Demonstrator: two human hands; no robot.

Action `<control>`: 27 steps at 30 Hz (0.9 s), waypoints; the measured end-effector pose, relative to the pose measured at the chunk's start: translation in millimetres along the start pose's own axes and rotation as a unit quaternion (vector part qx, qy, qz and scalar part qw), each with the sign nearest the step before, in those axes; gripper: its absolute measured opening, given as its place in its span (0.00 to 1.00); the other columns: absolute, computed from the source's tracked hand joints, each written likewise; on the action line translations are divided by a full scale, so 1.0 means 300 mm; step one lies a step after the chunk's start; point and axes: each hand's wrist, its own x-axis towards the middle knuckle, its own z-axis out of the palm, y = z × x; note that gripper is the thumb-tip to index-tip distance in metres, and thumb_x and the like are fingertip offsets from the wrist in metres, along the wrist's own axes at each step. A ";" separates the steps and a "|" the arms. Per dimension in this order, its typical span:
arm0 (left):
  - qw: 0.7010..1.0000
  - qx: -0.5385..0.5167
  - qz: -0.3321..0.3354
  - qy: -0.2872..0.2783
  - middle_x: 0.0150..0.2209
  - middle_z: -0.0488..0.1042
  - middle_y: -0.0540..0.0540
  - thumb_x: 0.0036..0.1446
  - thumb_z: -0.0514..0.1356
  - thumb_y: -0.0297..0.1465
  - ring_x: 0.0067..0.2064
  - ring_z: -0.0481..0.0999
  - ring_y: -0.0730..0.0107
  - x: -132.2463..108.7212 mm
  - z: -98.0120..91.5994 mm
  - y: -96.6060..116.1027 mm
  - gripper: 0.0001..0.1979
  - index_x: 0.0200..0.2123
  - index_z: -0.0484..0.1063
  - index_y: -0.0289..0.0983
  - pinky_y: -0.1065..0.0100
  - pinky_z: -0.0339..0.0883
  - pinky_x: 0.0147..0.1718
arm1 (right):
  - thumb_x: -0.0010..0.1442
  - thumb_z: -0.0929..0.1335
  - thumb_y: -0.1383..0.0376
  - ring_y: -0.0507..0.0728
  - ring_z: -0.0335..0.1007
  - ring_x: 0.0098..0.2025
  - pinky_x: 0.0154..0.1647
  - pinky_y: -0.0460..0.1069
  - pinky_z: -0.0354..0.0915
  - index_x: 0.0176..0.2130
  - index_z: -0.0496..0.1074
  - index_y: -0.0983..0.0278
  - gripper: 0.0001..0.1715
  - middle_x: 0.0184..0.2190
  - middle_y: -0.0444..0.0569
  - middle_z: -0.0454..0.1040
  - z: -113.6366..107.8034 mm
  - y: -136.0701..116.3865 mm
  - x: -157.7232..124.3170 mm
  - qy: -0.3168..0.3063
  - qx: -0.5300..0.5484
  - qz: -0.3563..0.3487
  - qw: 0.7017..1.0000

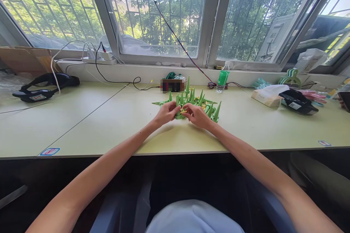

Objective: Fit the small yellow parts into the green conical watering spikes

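Near the middle of the table, my left hand (165,113) is closed around an upright green plastic spike (178,117). My right hand (199,115) pinches a small yellow piece (183,112) against the side of that spike; whether the piece sits in it I cannot tell. Just behind and to the right of both hands stand several more green spikes (216,112), most of them upright and some lying flat. Loose yellow pieces (203,105) are scattered among them, partly hidden by the spikes and my right hand.
Behind the spikes lies a dark device (177,86) with a cable. A water bottle (222,78) stands at the back. To the right are a tissue box (265,97) and a black strapped device (298,102). A black headset (41,89) lies left, below a power strip (98,60).
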 end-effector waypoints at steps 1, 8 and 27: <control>1.000 -0.002 -0.001 0.000 0.20 0.58 0.55 0.59 0.60 0.43 0.18 0.63 0.79 0.000 0.000 0.000 0.19 0.25 0.57 0.38 0.73 0.56 0.15 | 0.64 0.68 0.61 0.52 0.67 0.26 0.32 0.46 0.63 0.44 0.68 0.63 0.10 0.26 0.42 0.73 0.000 0.002 0.001 -0.001 0.001 0.000 1.000; 1.000 0.006 0.006 -0.019 0.21 0.58 0.55 0.58 0.60 0.43 0.18 0.61 0.80 -0.008 0.003 0.003 0.19 0.25 0.57 0.38 0.73 0.53 0.15 | 0.65 0.66 0.66 0.53 0.68 0.28 0.34 0.46 0.61 0.35 0.71 0.64 0.06 0.26 0.44 0.73 0.009 0.011 0.003 -0.007 -0.028 -0.015 0.999; 0.999 0.036 0.017 0.014 0.20 0.57 0.56 0.59 0.59 0.41 0.19 0.61 0.80 -0.003 0.003 0.010 0.19 0.24 0.57 0.37 0.74 0.55 0.17 | 0.69 0.62 0.61 0.51 0.60 0.26 0.32 0.46 0.57 0.38 0.68 0.64 0.11 0.26 0.43 0.69 0.006 0.000 -0.001 -0.023 -0.046 -0.013 0.999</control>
